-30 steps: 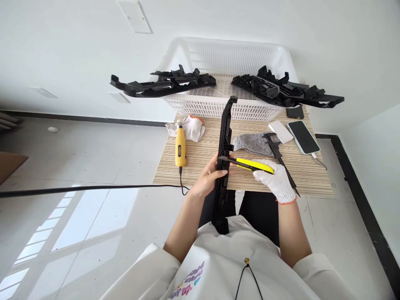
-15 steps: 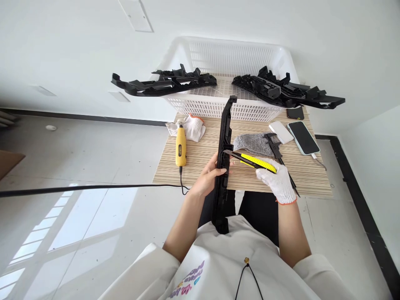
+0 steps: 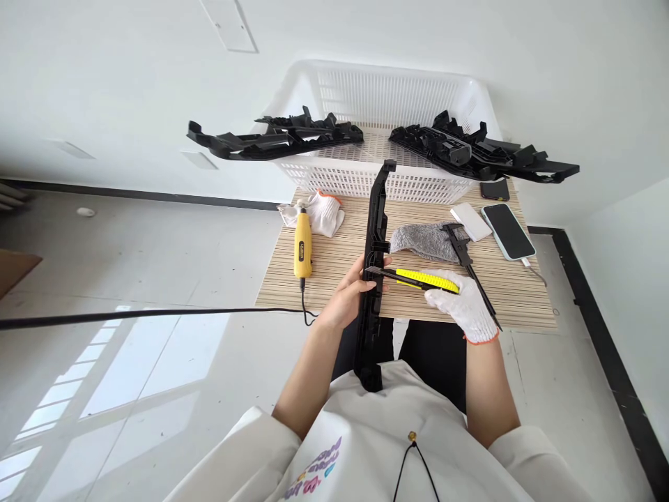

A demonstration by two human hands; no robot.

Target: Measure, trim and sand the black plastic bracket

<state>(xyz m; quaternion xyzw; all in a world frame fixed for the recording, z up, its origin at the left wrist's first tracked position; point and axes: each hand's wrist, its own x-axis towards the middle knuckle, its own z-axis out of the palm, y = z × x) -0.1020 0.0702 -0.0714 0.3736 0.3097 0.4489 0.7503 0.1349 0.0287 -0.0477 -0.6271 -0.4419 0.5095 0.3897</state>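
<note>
My bare left hand (image 3: 349,296) grips a long black plastic trim part (image 3: 375,230) that runs from my chest up to the white basket. My right hand (image 3: 464,304), in a white knit glove, holds a yellow utility knife (image 3: 424,279). The knife lies almost level, and its blade tip touches the part's right edge just above my left fingers. The part's lower end rests against my shirt.
On the slatted table (image 3: 334,261) lie a yellow rotary tool (image 3: 302,245) with its cord, a white glove (image 3: 320,210), a grey cloth (image 3: 421,239), a black caliper (image 3: 465,261), a power bank (image 3: 470,220) and a phone (image 3: 508,230). The white basket (image 3: 387,104) carries black parts (image 3: 277,138) on both rims.
The knife's blade tip rose along the part's edge half a second ago, then came back down to near where it began. My left hand and the part stayed put.
</note>
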